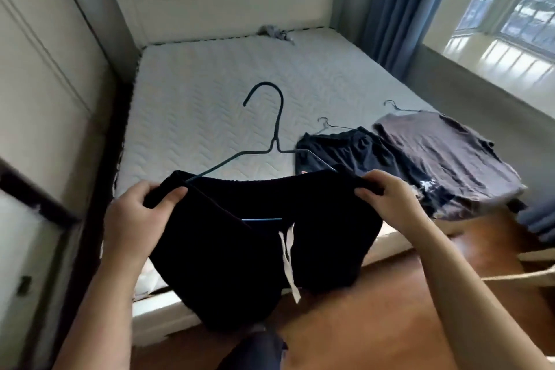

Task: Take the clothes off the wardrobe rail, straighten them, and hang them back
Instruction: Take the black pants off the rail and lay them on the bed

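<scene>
I hold a pair of black shorts point(240, 249) with a white drawstring point(288, 252) in the air over the foot of the bed. My left hand point(135, 213) grips the left end of the waistband and my right hand point(387, 198) grips the right end. A dark wire hanger point(270, 129) sits inside the shorts, its hook standing up above the waistband and its lower bar showing near the drawstring. On the mattress to the right lie dark shorts point(348, 150) and a brown T-shirt point(444, 156), each on its own thin hanger.
The bare white quilted mattress point(210, 93) fills the middle, with a padded headboard behind and a small grey cloth point(274, 33) at its far edge. White wardrobe doors point(39, 99) stand at the left. Blue curtains point(390, 9) and a window are on the right. Wooden floor lies below.
</scene>
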### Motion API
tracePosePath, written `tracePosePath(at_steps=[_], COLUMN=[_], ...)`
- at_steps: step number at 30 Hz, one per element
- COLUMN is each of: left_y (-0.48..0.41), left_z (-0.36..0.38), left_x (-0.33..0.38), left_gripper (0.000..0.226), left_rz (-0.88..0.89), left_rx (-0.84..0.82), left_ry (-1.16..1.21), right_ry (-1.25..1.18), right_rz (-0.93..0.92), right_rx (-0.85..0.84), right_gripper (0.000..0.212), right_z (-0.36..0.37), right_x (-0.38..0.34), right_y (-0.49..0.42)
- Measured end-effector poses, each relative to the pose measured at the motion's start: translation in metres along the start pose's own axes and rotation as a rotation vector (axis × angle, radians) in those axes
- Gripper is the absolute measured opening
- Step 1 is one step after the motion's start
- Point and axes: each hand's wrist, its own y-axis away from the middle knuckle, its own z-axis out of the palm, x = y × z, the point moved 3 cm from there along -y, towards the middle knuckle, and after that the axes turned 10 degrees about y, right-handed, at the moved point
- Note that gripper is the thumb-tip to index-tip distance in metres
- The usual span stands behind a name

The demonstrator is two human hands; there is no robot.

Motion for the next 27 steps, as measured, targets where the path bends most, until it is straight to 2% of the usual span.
tracePosePath(at_steps=[4, 8, 11, 15, 18, 23, 27], left_y=[-0.031, -0.087, -0.138, -0.207, -0.256, -0.325, -0.387], left_z=[-0.003, 0.017, 0.038, 0.070, 0.101, 0.160, 0.221], left_x=[-0.003, -0.021, -0.034, -0.045, -0.049, -0.059, -0.089], left_gripper=[0.027, 0.027, 0.023, 0.020, 0.021, 0.023, 0.028], left_rz=[0.010, -0.014, -0.052, -0.118, -0.131, -0.156, -0.195], left_rx=[0.123, 0.161, 0.147, 0.101, 0.061, 0.009, -0.032], left_ry=[-0.052, -0.034, -0.016, 0.021, 0.055, 0.066, 0.028], right_ry=[-0.059, -0.024, 0.008, 0.064, 0.054, 0.061, 0.020], right_rz=[-0.056, -0.096, -0.090, -0.068, -0.069, -0.043, 0.013], right_rx=[-0.041, -0.035, -0.030, -0.029, 0.005, -0.001, -0.059], right_gripper=[0.014, 0.016, 0.009, 0.014, 0.009, 0.010, 0.013], right_z=[0.017, 0.034, 0.046, 0.052, 0.051, 0.057, 0.090], right_x=[-0.026, -0.047, -0.058, -0.072, -0.076, -0.062, -0.039], right_y=[-0.058, -0.130, -0.192, -0.271, -0.321, -0.403, -0.478])
